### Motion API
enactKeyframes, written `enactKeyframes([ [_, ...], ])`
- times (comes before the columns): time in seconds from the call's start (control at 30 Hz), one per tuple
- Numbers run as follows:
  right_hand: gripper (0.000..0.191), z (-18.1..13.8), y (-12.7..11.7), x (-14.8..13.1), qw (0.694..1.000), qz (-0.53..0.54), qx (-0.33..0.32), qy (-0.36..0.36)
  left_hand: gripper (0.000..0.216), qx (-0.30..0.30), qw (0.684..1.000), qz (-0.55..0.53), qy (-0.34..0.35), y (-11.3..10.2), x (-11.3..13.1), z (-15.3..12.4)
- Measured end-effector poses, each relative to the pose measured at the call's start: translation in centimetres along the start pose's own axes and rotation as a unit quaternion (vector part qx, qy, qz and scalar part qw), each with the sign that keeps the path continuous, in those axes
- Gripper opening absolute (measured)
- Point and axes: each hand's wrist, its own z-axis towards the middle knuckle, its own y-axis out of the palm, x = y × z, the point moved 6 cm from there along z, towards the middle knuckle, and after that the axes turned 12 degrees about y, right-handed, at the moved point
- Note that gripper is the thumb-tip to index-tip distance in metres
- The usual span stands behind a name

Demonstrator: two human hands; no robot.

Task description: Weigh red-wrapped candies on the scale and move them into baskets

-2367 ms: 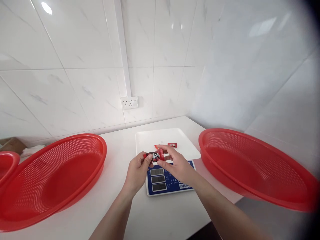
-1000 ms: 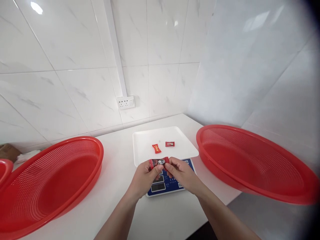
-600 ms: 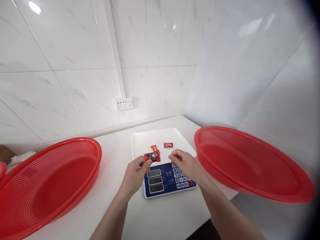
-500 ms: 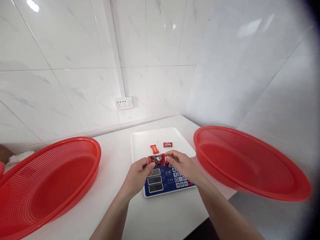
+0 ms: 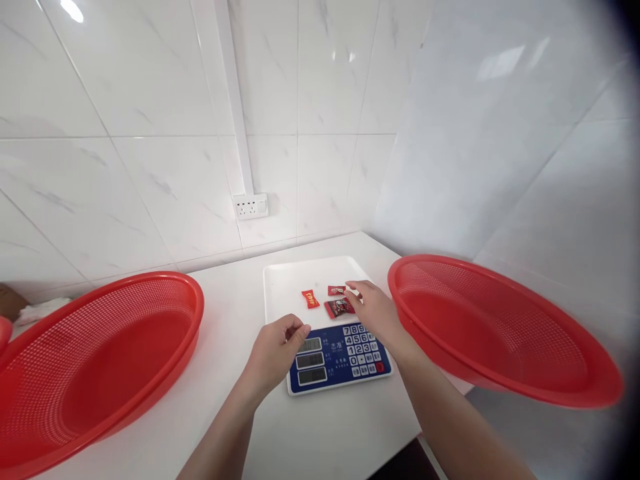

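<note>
On the white pan of a digital scale (image 5: 287,277) lie three small wrapped packets. The largest is a dark red and black packet (image 5: 339,308); behind it lies a small red packet (image 5: 336,291), and to the left is a red packet with yellow lettering (image 5: 310,299). My right hand (image 5: 375,310) hovers over the pan's right side, thumb and forefinger parted, tips at the right ends of the two right-hand packets. Whether they touch is unclear. My left hand (image 5: 279,348) is by the scale's blue display panel (image 5: 340,357), thumb and forefinger pinched with nothing visible between them.
A large red mesh basket (image 5: 197,300) stands on the left of the white table (image 5: 225,427). Another red basket (image 5: 400,267) is at the right, close beside the scale. A tiled wall with a power socket (image 5: 251,206) rises behind.
The dark red packet, held between both hands before, now lies on the scale pan. My right hand has moved up and right with it and parted its fingers; my left hand has let go.
</note>
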Motion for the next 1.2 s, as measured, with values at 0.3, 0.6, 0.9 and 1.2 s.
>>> enactKeyframes([
  [0.3,0.027,-1.3,4.0,-6.5,0.974,-0.167,-0.037,-0.146,0.031,0.015,1.0,-0.005,0.022,-0.3,0.3,0.0],
  [0.6,0.024,-2.7,3.4,-8.0,0.983,0.019,-0.087,-0.163,0.028,0.061,0.998,-0.007,0.008,-1.2,-0.6,0.2],
  [0.9,0.022,-5.7,1.3,-7.7,0.939,0.25,-0.213,-0.104,0.034,0.08,0.994,-0.07,0.035,-1.2,-0.4,0.2],
  [1.2,0.036,-6.2,0.8,-7.4,0.944,0.233,-0.202,-0.117,0.039,0.03,0.99,-0.133,0.029,0.0,0.4,0.0],
])
